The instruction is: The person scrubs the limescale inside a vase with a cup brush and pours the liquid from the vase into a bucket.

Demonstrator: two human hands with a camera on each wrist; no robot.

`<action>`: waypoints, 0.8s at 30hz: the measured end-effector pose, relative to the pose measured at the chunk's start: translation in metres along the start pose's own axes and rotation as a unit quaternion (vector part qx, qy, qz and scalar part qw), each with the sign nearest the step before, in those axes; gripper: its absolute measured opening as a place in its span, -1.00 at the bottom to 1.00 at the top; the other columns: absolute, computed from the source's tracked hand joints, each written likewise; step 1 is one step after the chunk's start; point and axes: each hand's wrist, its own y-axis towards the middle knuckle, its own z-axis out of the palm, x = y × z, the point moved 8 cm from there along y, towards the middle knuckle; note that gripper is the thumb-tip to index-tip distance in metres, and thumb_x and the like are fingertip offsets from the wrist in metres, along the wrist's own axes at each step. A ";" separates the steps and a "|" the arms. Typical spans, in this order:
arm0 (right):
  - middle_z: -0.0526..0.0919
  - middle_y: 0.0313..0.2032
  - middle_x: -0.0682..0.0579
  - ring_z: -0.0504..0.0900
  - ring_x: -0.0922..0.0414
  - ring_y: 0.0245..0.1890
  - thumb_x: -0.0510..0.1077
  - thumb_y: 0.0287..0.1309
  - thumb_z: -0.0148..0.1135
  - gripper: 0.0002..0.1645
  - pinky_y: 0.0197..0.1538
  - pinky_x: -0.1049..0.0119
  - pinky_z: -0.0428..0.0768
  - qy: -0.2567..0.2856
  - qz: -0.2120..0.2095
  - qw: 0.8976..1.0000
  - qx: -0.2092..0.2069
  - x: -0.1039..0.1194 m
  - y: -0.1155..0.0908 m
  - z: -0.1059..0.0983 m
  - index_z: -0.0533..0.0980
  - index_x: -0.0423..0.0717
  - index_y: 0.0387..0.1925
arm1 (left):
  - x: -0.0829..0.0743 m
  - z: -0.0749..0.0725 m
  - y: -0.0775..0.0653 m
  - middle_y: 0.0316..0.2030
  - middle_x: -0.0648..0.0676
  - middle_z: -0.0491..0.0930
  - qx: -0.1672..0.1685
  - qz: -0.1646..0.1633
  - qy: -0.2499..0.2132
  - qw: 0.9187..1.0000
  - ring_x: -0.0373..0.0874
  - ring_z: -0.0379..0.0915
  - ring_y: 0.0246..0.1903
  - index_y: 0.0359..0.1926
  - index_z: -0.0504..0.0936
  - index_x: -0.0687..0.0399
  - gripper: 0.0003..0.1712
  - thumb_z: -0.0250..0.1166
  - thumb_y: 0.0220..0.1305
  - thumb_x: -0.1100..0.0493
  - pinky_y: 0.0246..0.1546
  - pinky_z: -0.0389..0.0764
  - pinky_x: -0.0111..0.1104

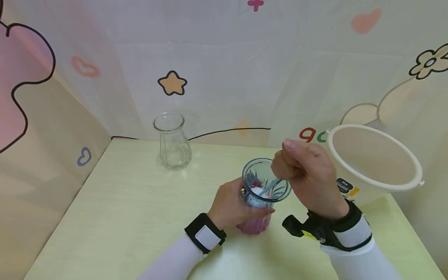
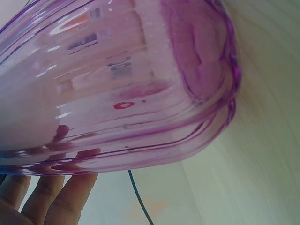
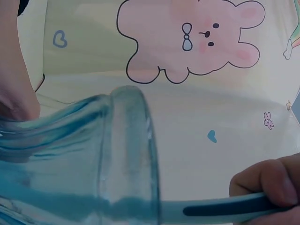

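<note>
My left hand (image 1: 227,206) grips a ribbed glass vase (image 1: 254,226), blue at the rim and pink-purple at the base. The vase leans in the head view, its mouth facing up toward me. In the left wrist view, fingertips (image 2: 70,201) wrap the far side of the pink glass. My right hand (image 1: 311,177) holds the light blue handle (image 1: 271,187) of a bottle brush, curled around its end just above the rim. A dark blue strip runs along the handle (image 3: 215,212) in the right wrist view. The brush's white head (image 1: 257,193) sits inside the vase.
A clear glass vase (image 1: 175,151) stands upright at the back left of the pale table (image 1: 133,217). To the right is a white bucket (image 1: 364,196) with a dark label, close behind my right hand. A printed cloth backdrop (image 1: 217,77) hangs behind the table.
</note>
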 end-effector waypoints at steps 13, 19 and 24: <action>-0.02 -0.69 0.03 -0.01 0.12 -0.71 -0.28 0.59 -0.27 -0.43 -0.60 0.18 -0.06 -0.086 0.000 0.995 -0.050 0.011 0.019 0.006 0.09 -0.10 -0.69 | 0.001 0.000 -0.001 -0.02 -0.20 0.76 0.015 -0.017 -0.020 1.000 -0.27 0.68 -0.01 0.20 0.56 -0.25 -0.13 0.65 -0.14 -0.35 -0.02 0.70 -0.34; 0.00 -0.70 0.02 0.03 0.10 -0.71 -0.21 0.61 -0.22 -0.40 -0.60 0.19 -0.03 -0.100 0.016 0.992 -0.079 0.011 0.024 0.000 0.13 -0.11 -0.70 | 0.000 0.000 -0.001 -0.02 -0.22 0.75 0.018 -0.014 -0.029 0.999 -0.29 0.68 0.00 0.21 0.55 -0.28 -0.13 0.66 -0.13 -0.33 0.00 0.69 -0.33; 0.00 -0.70 0.02 0.01 0.10 -0.72 -0.16 0.62 -0.15 -0.38 -0.61 0.18 -0.05 -0.094 0.020 0.991 -0.091 0.015 0.028 -0.003 0.12 -0.12 -0.70 | 0.000 0.000 -0.001 -0.04 -0.22 0.76 0.016 -0.012 -0.024 1.000 -0.29 0.68 -0.03 0.19 0.56 -0.28 -0.15 0.66 -0.13 -0.34 -0.04 0.69 -0.35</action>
